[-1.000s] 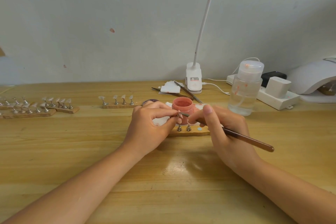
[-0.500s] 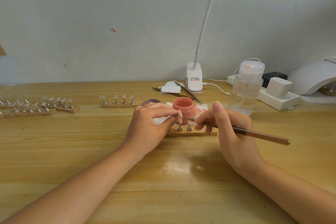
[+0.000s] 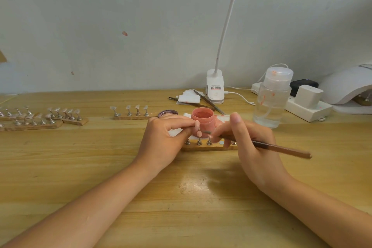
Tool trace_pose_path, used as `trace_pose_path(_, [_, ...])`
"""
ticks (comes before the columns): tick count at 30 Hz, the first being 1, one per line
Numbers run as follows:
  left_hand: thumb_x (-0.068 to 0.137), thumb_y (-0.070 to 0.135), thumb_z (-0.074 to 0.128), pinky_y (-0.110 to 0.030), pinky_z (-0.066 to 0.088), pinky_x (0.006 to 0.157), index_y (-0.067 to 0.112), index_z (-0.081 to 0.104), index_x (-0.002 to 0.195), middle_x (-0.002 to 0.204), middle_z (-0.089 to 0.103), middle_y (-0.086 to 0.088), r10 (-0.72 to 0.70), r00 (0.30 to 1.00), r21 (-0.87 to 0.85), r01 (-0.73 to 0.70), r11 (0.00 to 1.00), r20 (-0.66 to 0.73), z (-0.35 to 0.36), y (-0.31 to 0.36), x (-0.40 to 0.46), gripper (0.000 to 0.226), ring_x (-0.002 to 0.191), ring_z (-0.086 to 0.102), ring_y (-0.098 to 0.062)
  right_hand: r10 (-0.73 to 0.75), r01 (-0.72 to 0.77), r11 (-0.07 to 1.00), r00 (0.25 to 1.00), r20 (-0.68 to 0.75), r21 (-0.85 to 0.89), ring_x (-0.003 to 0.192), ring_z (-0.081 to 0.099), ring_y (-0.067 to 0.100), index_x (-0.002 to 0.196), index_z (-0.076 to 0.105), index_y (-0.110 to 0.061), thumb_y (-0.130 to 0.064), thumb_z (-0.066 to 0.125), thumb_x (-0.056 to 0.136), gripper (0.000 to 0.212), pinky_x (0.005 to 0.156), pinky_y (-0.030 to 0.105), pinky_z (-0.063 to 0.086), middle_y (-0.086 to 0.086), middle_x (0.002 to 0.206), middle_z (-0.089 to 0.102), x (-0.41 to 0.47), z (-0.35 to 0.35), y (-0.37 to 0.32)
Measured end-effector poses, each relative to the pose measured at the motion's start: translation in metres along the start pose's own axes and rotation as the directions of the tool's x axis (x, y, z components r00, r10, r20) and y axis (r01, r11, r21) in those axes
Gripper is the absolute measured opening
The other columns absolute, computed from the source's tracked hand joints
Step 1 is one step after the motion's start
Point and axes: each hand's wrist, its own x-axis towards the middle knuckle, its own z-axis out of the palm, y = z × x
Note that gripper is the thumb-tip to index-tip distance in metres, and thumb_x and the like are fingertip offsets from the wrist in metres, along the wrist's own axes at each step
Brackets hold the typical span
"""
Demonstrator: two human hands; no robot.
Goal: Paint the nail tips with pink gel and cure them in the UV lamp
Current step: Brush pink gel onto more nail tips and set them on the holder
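change: since a second ago our right hand [image 3: 255,147] has slid right and tipped the brush [image 3: 267,146] flatter; handle end now lower and further right, bristle tip backed slightly off the nail tip. Left hand [image 3: 163,139] unchanged.
left grip: narrow pinch, thumb and forefinger on one stand peg carrying a pink nail tip [image 3: 198,133], held just above the wooden strip [image 3: 203,148].
right grip: fingers curled round the brush near its ferrule, forefinger raised; bristle end points left, just beside the held nail tip, we can't tell if it touches.
gel jar [image 3: 202,119]: open, pink, upright on the bench [image 3: 100,163], directly behind the held tip, between our two hands.
strip in front: metal pegs stand on it, partly hidden by our right hand fingers.
other strips: one with four clear tips [image 3: 130,111] left of the jar; more rows [image 3: 40,118] far left on the bench.
UV lamp [image 3: 350,86]: white, far right edge, well apart from the hands.
rest: clear pump bottle [image 3: 270,98] right of the jar, white power strip [image 3: 302,106] behind it, clip lamp base [image 3: 215,86] at the wall, spare tools [image 3: 205,102] on white pads beside it.
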Motion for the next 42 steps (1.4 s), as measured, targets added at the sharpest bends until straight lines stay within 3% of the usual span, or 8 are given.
trace_pose_path(12, [0.073, 0.011, 0.073, -0.011, 0.043, 0.079, 0.02, 0.071, 0.073, 0.076, 0.067, 0.014, -0.067, 0.998, -0.036, 0.067, 0.997, -0.004, -0.0022, 0.0069, 0.0004, 0.009, 0.082, 0.061, 0.0, -0.121, 0.118, 0.992, 0.99, -0.07, -0.036, 0.062, 0.058, 0.007, 0.073, 0.066, -0.017, -0.031, 0.034, 0.093, 0.041, 0.056, 0.018, 0.044, 0.0, 0.071, 0.066, -0.0001, -0.0029, 0.0012])
trace_pose_path(17, [0.072, 0.015, 0.074, -0.02, 0.047, 0.072, 0.017, 0.073, 0.075, 0.073, 0.068, 0.008, -0.085, 0.996, -0.039, 0.086, 0.996, 0.016, -0.0029, 0.0064, 0.0003, 0.004, 0.074, 0.059, -0.006, -0.174, 0.171, 0.975, 0.985, -0.005, -0.144, 0.073, 0.059, -0.006, 0.075, 0.066, -0.021, -0.026, 0.036, 0.095, 0.036, 0.065, 0.006, 0.039, -0.024, 0.074, 0.063, -0.001, 0.0008, 0.0])
trace_pose_path(22, [0.07, 0.015, 0.075, -0.022, 0.044, 0.069, 0.021, 0.073, 0.072, 0.072, 0.069, 0.006, -0.078, 0.997, -0.042, 0.078, 0.996, 0.004, -0.0019, 0.0049, 0.0008, 0.006, 0.073, 0.057, -0.015, -0.079, 0.079, 0.996, 0.997, 0.011, -0.041, 0.064, 0.062, 0.003, 0.069, 0.069, -0.012, -0.034, 0.037, 0.092, 0.046, 0.061, 0.01, 0.041, -0.001, 0.065, 0.067, -0.0034, -0.0001, 0.0033])
trace_pose_path(26, [0.068, 0.013, 0.076, -0.024, 0.044, 0.069, 0.019, 0.073, 0.073, 0.073, 0.068, 0.0, -0.075, 0.997, -0.032, 0.075, 0.997, 0.004, -0.0014, 0.0029, 0.0007, 0.009, 0.073, 0.056, -0.015, -0.15, 0.15, 0.978, 0.989, 0.008, -0.147, 0.072, 0.06, -0.004, 0.074, 0.068, -0.018, -0.032, 0.034, 0.093, 0.041, 0.065, 0.007, 0.04, -0.018, 0.073, 0.065, -0.0014, 0.0004, 0.001])
trace_pose_path(30, [0.068, 0.007, 0.077, -0.024, 0.045, 0.072, 0.016, 0.073, 0.072, 0.074, 0.069, -0.001, -0.084, 0.996, -0.027, 0.085, 0.996, 0.014, -0.001, 0.0024, 0.0009, 0.011, 0.076, 0.059, -0.018, -0.056, 0.056, 0.995, 0.998, 0.003, -0.082, 0.065, 0.061, 0.005, 0.067, 0.069, -0.014, -0.042, 0.036, 0.089, 0.049, 0.062, 0.016, 0.043, -0.001, 0.067, 0.068, -0.003, 0.0005, 0.0041])
trace_pose_path(34, [0.066, 0.008, 0.078, -0.016, 0.042, 0.07, 0.018, 0.072, 0.073, 0.072, 0.066, 0.006, -0.08, 0.997, -0.03, 0.08, 0.996, 0.0, -0.0006, 0.0024, 0.0009, 0.013, 0.072, 0.055, -0.009, -0.125, 0.122, 0.979, 0.992, -0.005, -0.165, 0.073, 0.062, -0.001, 0.071, 0.069, -0.018, -0.032, 0.04, 0.095, 0.04, 0.067, 0.012, 0.041, -0.016, 0.071, 0.066, -0.002, -0.0002, 0.0024])
trace_pose_path(39, [0.065, 0.004, 0.078, -0.016, 0.043, 0.07, 0.018, 0.072, 0.073, 0.073, 0.067, 0.005, -0.084, 0.996, -0.026, 0.084, 0.996, -0.008, -0.0008, 0.0024, 0.001, 0.017, 0.071, 0.055, -0.008, -0.053, 0.051, 0.996, 0.998, -0.032, -0.078, 0.059, 0.06, 0.004, 0.065, 0.069, -0.015, -0.038, 0.041, 0.092, 0.045, 0.059, 0.015, 0.043, 0.0, 0.061, 0.066, -0.003, -0.001, 0.0027])
trace_pose_path(42, [0.066, 0.008, 0.078, -0.019, 0.044, 0.069, 0.016, 0.073, 0.075, 0.074, 0.068, 0.0, -0.073, 0.997, -0.026, 0.072, 0.997, -0.006, -0.0012, 0.0019, 0.001, 0.013, 0.072, 0.057, -0.012, -0.126, 0.123, 0.984, 0.992, -0.019, -0.131, 0.064, 0.059, -0.003, 0.071, 0.066, -0.022, -0.033, 0.036, 0.092, 0.038, 0.061, 0.007, 0.039, -0.014, 0.067, 0.064, -0.0017, 0.0005, -0.0009])
